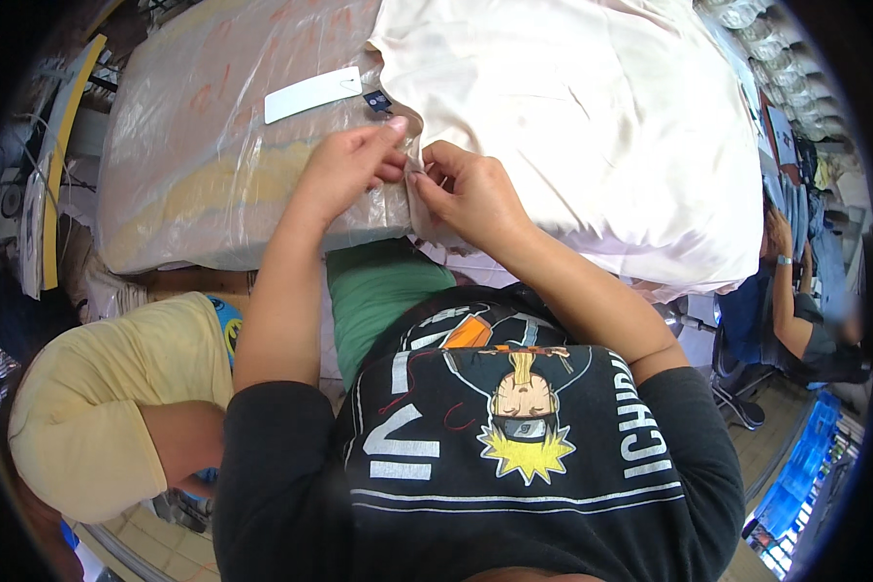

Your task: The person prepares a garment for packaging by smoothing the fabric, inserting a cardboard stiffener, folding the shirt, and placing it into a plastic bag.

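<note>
Slipping looks the likeliest trouble: the cream cloth point(563, 116), spread over the right part of the plastic-covered worktop point(204, 194), seems slick and is pinched only at its left edge. Uneven pulling could crease that edge, and the white tag point(312, 95) or dark label point(377, 102) could catch on a finger. The right hand point(482, 199) has thumb and forefinger closed on the edge; the left hand point(344, 173) curls beside it, its grip impossible to tell. Both forearms angle inward, hands almost meeting.
</note>
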`<control>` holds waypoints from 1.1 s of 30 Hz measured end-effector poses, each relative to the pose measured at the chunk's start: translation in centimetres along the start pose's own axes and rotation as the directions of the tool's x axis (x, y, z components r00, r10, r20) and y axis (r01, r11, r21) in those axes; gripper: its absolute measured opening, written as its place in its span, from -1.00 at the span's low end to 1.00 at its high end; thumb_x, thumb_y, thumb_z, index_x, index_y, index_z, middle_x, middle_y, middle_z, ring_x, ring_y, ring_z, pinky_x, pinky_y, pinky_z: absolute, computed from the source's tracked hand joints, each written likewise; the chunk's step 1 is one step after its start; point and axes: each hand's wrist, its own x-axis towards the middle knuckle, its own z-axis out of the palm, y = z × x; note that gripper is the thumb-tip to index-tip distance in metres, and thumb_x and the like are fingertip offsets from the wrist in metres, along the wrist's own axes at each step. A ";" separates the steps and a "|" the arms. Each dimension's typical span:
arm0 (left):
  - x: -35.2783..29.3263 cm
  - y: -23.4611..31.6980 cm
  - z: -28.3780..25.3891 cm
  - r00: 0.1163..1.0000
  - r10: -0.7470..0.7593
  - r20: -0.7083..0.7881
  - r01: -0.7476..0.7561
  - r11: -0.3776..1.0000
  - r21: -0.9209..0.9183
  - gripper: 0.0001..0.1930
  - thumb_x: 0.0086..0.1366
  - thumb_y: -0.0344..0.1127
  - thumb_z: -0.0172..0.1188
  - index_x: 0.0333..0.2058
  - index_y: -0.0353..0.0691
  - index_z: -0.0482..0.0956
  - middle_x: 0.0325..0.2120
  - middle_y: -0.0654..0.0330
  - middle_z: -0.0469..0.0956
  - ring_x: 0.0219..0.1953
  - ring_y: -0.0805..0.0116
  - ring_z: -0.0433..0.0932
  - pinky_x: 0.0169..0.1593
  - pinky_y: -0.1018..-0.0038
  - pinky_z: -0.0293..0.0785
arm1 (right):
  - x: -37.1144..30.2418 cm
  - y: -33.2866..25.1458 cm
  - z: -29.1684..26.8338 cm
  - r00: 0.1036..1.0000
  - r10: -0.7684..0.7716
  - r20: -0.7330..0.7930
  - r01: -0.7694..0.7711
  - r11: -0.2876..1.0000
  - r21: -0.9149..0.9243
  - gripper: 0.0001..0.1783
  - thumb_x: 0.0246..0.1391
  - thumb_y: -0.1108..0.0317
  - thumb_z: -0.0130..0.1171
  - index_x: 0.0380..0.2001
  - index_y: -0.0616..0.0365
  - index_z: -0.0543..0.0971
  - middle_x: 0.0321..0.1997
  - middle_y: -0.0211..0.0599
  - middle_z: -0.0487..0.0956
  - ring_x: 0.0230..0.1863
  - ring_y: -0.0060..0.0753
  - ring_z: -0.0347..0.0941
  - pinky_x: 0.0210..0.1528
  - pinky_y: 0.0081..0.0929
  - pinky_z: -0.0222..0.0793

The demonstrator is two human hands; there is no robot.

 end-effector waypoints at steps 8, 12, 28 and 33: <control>0.6 -1.0 0.9 0.998 0.001 0.062 0.003 0.998 -0.069 -0.65 0.16 -0.14 0.20 -0.19 -0.29 0.51 -0.46 0.33 0.52 -0.51 0.65 0.43 -0.41 0.69 0.36 | -2.5 -1.2 -0.7 0.954 -0.262 0.145 0.273 0.960 -0.056 -0.76 -0.07 0.40 0.14 -0.25 0.12 0.56 -0.46 -0.27 0.59 -0.54 -0.27 0.53 -0.43 -0.42 0.43; 1.0 -1.7 1.0 0.992 0.103 -0.066 -0.118 0.949 -0.292 -0.67 0.20 -0.28 0.16 -0.10 -0.33 0.46 -0.33 0.24 0.56 -0.38 0.59 0.50 -0.28 0.65 0.42 | -3.7 -0.1 -2.8 0.913 -0.409 -0.003 0.403 0.901 -0.161 -0.81 -0.06 0.40 0.13 -0.30 0.11 0.56 -0.45 -0.29 0.57 -0.55 -0.28 0.51 -0.44 -0.44 0.42; 0.1 -1.0 0.7 0.990 0.046 -0.134 -0.072 0.978 -0.197 -0.71 0.20 -0.24 0.15 -0.14 -0.23 0.48 -0.38 0.32 0.55 -0.44 0.63 0.49 -0.42 0.71 0.35 | -2.1 -0.8 -0.4 0.983 -0.036 0.178 0.089 0.949 -0.301 -0.73 -0.13 0.11 0.22 -0.59 0.10 0.55 -0.65 -0.17 0.53 -0.57 -0.12 0.49 -0.47 -0.28 0.39; -0.4 -1.0 1.8 0.986 0.018 -0.168 -0.057 0.972 -0.229 -0.69 0.17 -0.21 0.19 -0.17 -0.24 0.48 -0.45 0.30 0.55 -0.46 0.62 0.48 -0.42 0.71 0.37 | -3.2 -0.1 0.9 0.981 -0.089 0.171 0.131 0.959 -0.252 -0.80 -0.06 0.20 0.15 -0.56 0.08 0.57 -0.64 -0.20 0.54 -0.56 -0.11 0.49 -0.46 -0.25 0.39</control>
